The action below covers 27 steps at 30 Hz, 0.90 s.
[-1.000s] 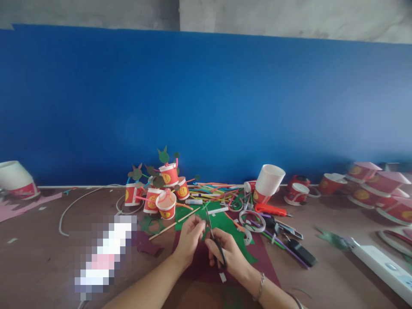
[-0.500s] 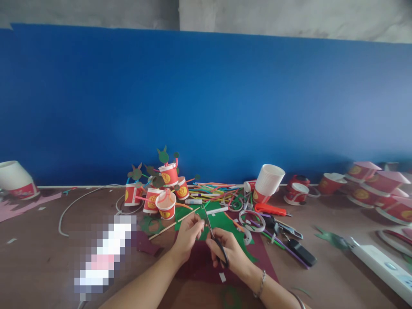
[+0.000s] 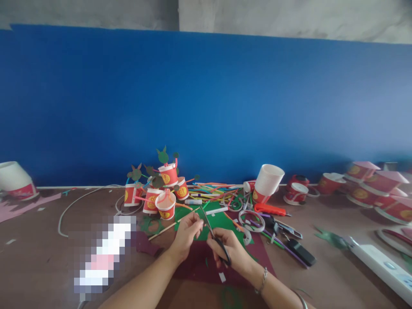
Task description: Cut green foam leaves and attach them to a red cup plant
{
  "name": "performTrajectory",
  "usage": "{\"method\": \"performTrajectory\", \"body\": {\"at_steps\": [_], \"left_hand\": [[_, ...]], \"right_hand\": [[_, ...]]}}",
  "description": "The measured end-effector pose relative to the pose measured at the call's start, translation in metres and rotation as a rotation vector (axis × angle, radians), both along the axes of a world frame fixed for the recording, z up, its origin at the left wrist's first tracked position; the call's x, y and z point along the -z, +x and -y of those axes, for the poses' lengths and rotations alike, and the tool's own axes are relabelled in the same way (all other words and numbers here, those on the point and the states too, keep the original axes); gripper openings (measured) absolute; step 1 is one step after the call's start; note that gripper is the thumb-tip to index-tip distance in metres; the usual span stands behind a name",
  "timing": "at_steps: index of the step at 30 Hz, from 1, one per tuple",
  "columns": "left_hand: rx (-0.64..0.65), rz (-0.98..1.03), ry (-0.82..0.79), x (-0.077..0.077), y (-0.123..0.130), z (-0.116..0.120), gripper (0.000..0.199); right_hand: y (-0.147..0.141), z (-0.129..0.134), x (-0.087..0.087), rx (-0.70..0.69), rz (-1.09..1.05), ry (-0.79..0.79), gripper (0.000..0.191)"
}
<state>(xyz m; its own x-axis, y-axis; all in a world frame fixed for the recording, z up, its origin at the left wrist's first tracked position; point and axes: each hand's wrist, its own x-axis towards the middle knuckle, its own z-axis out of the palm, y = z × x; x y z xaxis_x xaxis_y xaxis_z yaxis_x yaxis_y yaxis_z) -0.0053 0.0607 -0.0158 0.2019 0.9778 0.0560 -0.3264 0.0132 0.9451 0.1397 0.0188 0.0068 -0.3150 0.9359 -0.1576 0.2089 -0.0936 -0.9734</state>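
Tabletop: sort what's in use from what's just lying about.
In use:
scissors in the right hand
likely the green paper and maroon paper beneath
whether the left hand pinches a scrap is unclear

Lying about, apparently:
power strip
stacked white paper cups
marker

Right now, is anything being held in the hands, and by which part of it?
The right hand holds the scissors by the handles. The left hand looks pinched; whether it holds anything cannot be told.

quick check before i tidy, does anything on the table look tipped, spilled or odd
One cup lies on its side by the white stack, while most others stand. The stack itself seems to lean right. Loose scraps look untidy. No spill shows.
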Motion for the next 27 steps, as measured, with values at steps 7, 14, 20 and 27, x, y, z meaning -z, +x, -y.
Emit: {"method": "performTrajectory", "body": {"at_steps": [7,14,20,27], "left_hand": [[-0.019,0.019,-0.022,-0.0018,-0.0003,-0.0008,0.021],[-0.031,0.029,-0.033,-0.0053,0.0001,0.0020,0.023],[-0.050,-0.004,-0.034,-0.0060,0.0011,0.0029,0.025],[-0.030,-0.072,0.017,-0.0064,-0.0004,0.0033,0.024]], "right_hand": [[0.0038,-0.0012,0.0002,-0.013,0.030,-0.005,0.027],[0.0039,-0.0012,-0.0012,-0.026,0.057,0.028,0.027],[0.0049,-0.0017,0.0005,-0.014,0.057,0.033,0.026],[0.0027,-0.0019,0.0006,-0.009,0.027,0.012,0.027]]}}
